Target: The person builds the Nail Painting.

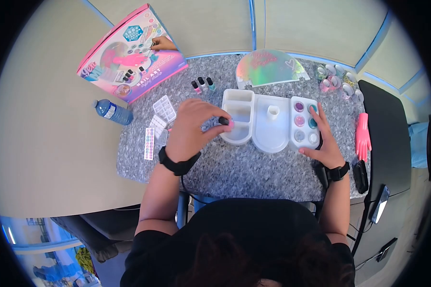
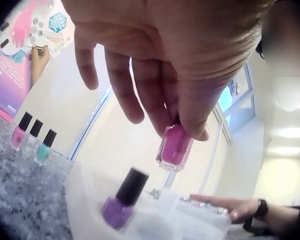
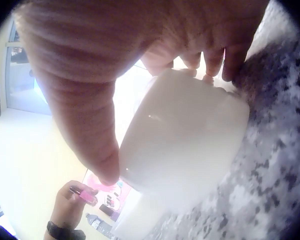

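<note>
A pink polish bottle (image 2: 175,146) hangs by its black cap between the thumb and fingertips of the left hand (image 1: 191,125), over the white compartment tray (image 1: 238,141). In the left wrist view a purple bottle (image 2: 119,212) with a black cap leans inside that tray. The right hand (image 1: 326,141) is spread round the white holder of glitter pots (image 1: 296,107), thumb at its near end and fingers along its far side. Between tray and holder lies a white base (image 1: 271,136) with a short round post.
Behind stand several polish bottles (image 1: 203,85), a holographic panel (image 1: 270,69) and a box (image 1: 134,55). Sticker sheets (image 1: 149,143) and a water bottle (image 1: 114,112) are at left. Small tubs (image 1: 336,85), a pink model hand (image 1: 363,136) and a black object (image 1: 360,176) are at right.
</note>
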Demonstrator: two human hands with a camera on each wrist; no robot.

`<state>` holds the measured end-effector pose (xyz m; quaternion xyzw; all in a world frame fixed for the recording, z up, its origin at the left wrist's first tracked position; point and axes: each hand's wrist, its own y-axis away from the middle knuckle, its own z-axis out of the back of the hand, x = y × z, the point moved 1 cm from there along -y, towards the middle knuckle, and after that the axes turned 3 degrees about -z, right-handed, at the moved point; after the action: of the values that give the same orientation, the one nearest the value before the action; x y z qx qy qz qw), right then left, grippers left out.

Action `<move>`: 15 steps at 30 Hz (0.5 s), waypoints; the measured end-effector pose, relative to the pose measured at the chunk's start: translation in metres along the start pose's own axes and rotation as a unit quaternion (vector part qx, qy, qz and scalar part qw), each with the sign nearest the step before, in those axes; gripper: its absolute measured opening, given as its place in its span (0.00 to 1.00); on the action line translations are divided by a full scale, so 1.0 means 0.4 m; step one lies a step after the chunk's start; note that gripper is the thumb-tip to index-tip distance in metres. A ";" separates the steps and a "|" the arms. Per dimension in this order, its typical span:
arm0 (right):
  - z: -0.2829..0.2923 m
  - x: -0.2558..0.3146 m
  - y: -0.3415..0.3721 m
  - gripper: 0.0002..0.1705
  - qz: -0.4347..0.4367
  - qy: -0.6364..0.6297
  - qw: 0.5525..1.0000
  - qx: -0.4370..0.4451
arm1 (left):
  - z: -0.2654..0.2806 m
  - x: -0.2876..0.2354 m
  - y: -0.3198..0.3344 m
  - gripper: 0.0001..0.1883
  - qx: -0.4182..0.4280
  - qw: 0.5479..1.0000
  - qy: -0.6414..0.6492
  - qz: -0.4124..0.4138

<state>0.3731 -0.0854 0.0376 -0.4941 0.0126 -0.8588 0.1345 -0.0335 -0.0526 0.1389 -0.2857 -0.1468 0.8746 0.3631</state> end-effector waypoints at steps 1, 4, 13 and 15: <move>0.000 0.001 0.000 0.71 0.000 0.000 1.000 0.000 | -0.019 -0.001 0.003 0.12 0.000 1.000 0.000 0.000; 0.003 0.002 0.001 0.71 0.006 0.012 1.000 -0.005 | -0.074 0.015 0.016 0.13 0.009 1.000 0.001 0.020; 0.002 0.002 0.002 0.71 -0.002 0.002 1.000 0.001 | -0.118 0.040 0.028 0.10 0.028 0.995 -0.090 -0.011; 0.002 0.002 0.002 0.72 0.000 0.005 1.000 -0.001 | -0.124 0.043 0.031 0.10 0.037 0.994 -0.100 -0.006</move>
<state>0.3736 -0.0862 0.0385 -0.4896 0.0141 -0.8615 0.1338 -0.0203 -0.0464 0.0870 -0.1824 -0.1518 0.9015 0.3619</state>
